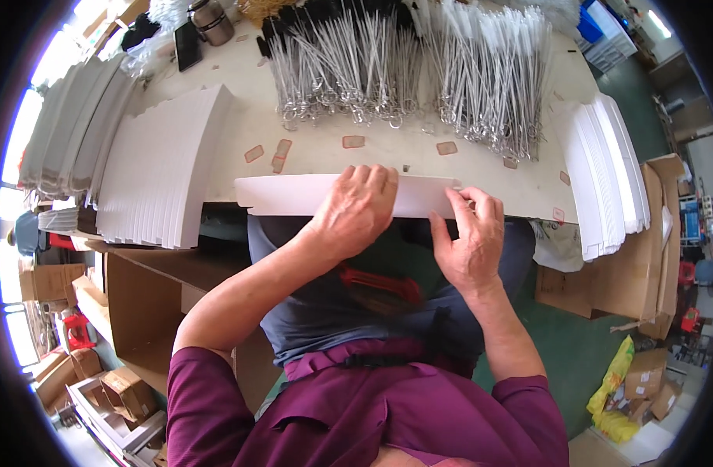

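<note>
A long, narrow white cardboard box point(286, 192) lies along the table's near edge in front of me. My left hand point(358, 206) grips it near its middle, fingers bent over its top. At the box's right end is my right hand point(474, 233), its thumb and forefinger holding the end corner and the other fingers curled. Whether that end is open is hard to make out. Beyond the box lie piles of thin wire-handled brushes with looped ends: black-bristled brushes point(341, 62) in the middle and white-bristled brushes point(492, 78) to the right.
White flat cartons point(158, 163) stand in a row at the left, and more white cartons point(601, 175) at the right. Small labelled packets point(353, 142) dot the tabletop. A metal flask point(210, 22) and a phone point(187, 47) are far left. Cardboard boxes point(605, 272) stand below.
</note>
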`<state>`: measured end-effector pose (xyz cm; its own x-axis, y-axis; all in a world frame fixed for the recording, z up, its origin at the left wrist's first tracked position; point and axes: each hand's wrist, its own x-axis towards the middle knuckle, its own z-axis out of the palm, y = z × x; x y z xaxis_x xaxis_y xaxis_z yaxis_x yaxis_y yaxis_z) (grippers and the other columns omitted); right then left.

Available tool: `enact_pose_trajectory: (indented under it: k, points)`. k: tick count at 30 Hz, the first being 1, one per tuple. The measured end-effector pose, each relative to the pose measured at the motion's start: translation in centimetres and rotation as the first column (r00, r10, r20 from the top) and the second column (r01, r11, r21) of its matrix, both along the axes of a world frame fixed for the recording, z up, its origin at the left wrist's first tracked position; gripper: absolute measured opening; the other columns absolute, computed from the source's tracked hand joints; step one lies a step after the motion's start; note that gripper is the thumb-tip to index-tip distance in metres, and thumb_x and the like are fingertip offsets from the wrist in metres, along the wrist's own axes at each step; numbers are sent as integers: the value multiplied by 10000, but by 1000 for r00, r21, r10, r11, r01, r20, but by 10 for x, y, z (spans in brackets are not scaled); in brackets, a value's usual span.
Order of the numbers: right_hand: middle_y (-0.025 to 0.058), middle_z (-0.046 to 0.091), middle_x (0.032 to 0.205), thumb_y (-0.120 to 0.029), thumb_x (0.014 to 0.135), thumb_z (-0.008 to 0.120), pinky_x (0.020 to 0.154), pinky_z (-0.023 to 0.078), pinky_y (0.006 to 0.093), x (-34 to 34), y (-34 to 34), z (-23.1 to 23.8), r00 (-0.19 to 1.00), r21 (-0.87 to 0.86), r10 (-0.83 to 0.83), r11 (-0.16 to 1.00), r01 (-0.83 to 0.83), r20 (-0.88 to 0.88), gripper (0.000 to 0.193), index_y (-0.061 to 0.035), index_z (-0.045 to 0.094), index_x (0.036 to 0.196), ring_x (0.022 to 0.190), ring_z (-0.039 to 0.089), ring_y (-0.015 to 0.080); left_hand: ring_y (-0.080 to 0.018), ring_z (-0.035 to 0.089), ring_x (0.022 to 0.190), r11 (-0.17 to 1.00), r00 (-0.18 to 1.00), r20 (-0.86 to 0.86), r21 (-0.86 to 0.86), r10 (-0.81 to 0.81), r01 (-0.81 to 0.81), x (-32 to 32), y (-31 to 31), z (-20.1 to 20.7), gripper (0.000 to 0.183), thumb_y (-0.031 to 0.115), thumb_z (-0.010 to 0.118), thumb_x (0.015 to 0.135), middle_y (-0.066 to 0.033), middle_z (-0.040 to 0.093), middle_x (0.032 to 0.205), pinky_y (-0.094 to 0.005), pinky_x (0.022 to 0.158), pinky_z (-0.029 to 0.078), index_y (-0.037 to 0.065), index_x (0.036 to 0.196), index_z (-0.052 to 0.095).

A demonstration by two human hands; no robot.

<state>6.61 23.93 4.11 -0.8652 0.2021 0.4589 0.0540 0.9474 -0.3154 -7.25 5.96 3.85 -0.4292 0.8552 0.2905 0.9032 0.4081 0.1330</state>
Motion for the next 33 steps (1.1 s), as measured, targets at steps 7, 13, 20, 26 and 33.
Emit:
enact_pose_trajectory:
  k: [7,13,20,26,33]
  points:
    - [161,651,1108,-159,870,794,809,561,401,3,-4,-18,995,-329,-102,939,102,17,529,22,588,1322,912,660,314,-336,618,1006,999,999,-26,-22,-44,43,0,6,2,630,194,807,750,-173,603,1121,-449,905,509,-65,1267,557]
    - [130,671,1034,-138,875,808,733,572,340,-1,-4,-24,993,-586,-104,802,114,50,472,36,617,1269,808,674,208,-334,619,994,999,999,-43,-40,-26,24,0,6,-4,641,205,794,765,-178,603,1106,-450,902,511,-87,1286,562]
    - [110,742,1025,-167,949,776,617,546,254,-2,4,-13,995,-920,27,385,80,98,377,59,652,1224,694,635,98,-329,624,961,997,997,-6,-6,-72,72,3,8,-8,657,209,798,767,-171,603,1103,-445,873,520,-86,1304,561]
    - [71,690,979,-226,1006,706,530,499,224,-4,20,9,959,-971,202,174,165,200,416,93,625,1260,624,622,87,-318,623,966,995,996,-17,-41,-87,86,3,5,-3,676,209,808,759,-159,600,1119,-438,871,523,-73,1318,554]
    - [142,713,1036,-243,1034,645,432,469,254,-7,31,22,929,-943,299,-182,279,218,359,59,628,1227,525,603,121,-315,631,956,992,990,-66,37,-122,124,1,1,-6,649,204,804,750,-155,615,1123,-438,871,531,-55,1298,571]
